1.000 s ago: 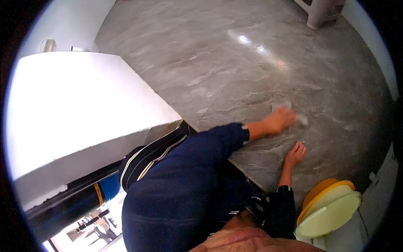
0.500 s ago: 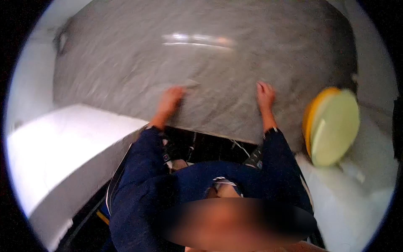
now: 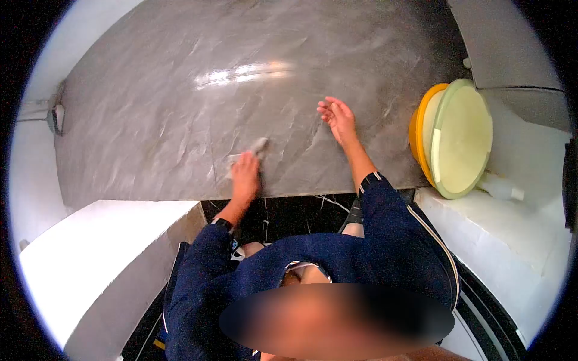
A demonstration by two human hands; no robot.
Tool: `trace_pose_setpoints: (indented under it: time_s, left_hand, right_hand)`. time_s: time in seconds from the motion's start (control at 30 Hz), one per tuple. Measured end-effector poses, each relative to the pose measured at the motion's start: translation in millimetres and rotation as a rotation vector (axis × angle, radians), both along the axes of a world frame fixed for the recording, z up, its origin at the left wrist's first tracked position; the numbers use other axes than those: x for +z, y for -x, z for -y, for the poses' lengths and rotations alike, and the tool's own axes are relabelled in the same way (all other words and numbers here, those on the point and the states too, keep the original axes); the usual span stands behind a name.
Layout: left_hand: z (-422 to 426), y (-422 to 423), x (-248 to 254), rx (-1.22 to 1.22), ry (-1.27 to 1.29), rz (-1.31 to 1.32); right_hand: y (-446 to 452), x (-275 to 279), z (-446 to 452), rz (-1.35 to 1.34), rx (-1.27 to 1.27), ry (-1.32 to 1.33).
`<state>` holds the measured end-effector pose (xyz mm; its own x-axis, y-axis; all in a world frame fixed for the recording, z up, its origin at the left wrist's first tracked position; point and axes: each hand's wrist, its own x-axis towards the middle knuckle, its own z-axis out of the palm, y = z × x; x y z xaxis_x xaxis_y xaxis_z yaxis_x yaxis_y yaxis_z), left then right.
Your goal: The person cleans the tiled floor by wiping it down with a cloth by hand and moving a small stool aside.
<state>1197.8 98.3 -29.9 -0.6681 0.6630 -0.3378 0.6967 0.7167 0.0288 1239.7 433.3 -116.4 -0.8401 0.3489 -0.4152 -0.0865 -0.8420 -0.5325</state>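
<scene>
My left hand [image 3: 245, 175] is low over the grey marbled surface [image 3: 150, 138], near its front edge. Its fingers press on a small pale grey piece that looks like a cloth [image 3: 260, 144], which pokes out ahead of the fingertips. Blur and the hand hide most of that piece. My right hand [image 3: 339, 122] is raised farther forward and to the right, palm partly turned up. Its fingers are loosely curled and apart, with nothing in them.
To the right, a pale green basin [image 3: 463, 141] leans on its side against an orange basin [image 3: 421, 135]. A white bottle [image 3: 503, 188] lies behind them. White ledges [image 3: 114, 234] flank me, and a black veined strip [image 3: 289, 213] runs along the front edge.
My right hand has moved left and forward, its fingers opening out. The left hand has come slightly nearer to me with the pale piece. The view has also shifted.
</scene>
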Motion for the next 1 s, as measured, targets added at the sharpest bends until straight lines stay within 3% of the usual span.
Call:
trace_pose_setpoints:
  time_s: [0.07,0.37,0.47,0.7,0.87,1.0]
  left_hand:
    - [-17.4,-16.3,-5.9,-0.196,0.038,-0.034]
    - [-25.7,8.0,0.0,-0.512,-0.004,0.116]
    - [-16.1,17.6,7.0,-0.449,-0.022,0.129]
    - [-27.4,14.8,11.1,-0.633,-0.006,0.219]
    - [-67.9,49.2,2.4,-0.626,-0.035,0.249]
    - [-80.8,35.1,-22.7,-0.649,-0.149,0.082]
  right_hand:
    - [4.5,12.7,1.4,-0.074,0.032,0.010]
    - [7.0,42.6,9.8,-0.138,0.099,-0.011]
    - [9.3,50.8,15.1,-0.136,0.115,-0.024]
    - [15.5,30.7,26.0,0.000,0.192,-0.029]
    - [47.1,22.5,30.6,0.229,0.251,-0.233]
    - [15.9,9.3,36.7,0.194,0.207,-0.344]
